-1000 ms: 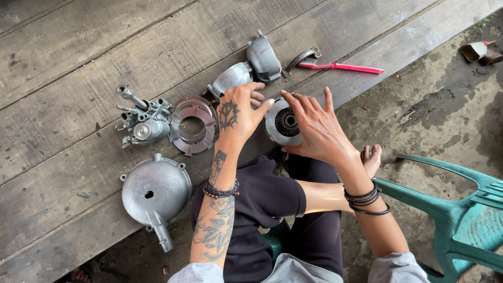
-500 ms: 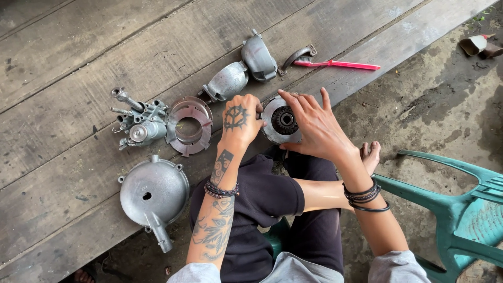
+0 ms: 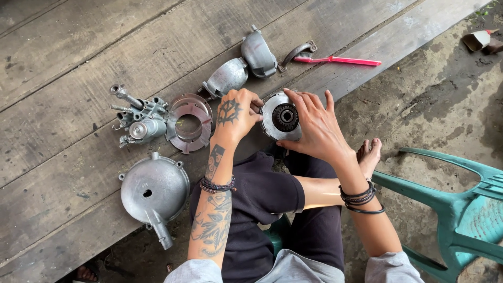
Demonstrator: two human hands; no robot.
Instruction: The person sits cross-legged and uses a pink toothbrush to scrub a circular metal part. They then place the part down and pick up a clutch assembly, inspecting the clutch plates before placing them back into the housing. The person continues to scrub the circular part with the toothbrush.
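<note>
While both hands close on one part, the head view reads as follows.

Head view, part in hand: round metal rotor disc (image 3: 283, 119) with a dark toothed hub at its centre, held at the near edge of the wooden plank bench (image 3: 78, 57), just above the person's lap.
Head view, left hand (image 3: 236, 112): curled shut, fingertips pinching the disc's left rim; the tattooed back faces the camera.
Head view, right hand (image 3: 314, 126): fingers spread and cupped over the disc's right side and lower edge, gripping it.
Head view, doing the step well: judged from the grip, the disc is best kept level and supported from both sides, with fingertips clear of the hub teeth and the rim turned a little at a time.
Head view, look of the part: pale grey face, dull sheen, black centre bore; its underside is hidden.
Head view, surroundings: slotted ring plate (image 3: 188, 123) just left of the left hand; valve body with stems (image 3: 139, 123) beyond it; domed cover with spout (image 3: 154, 191) nearer the lap; two curved housings (image 3: 243, 65) behind; pink-handled brush (image 3: 335, 59) well apart; green plastic chair (image 3: 461, 209) at right.
</note>
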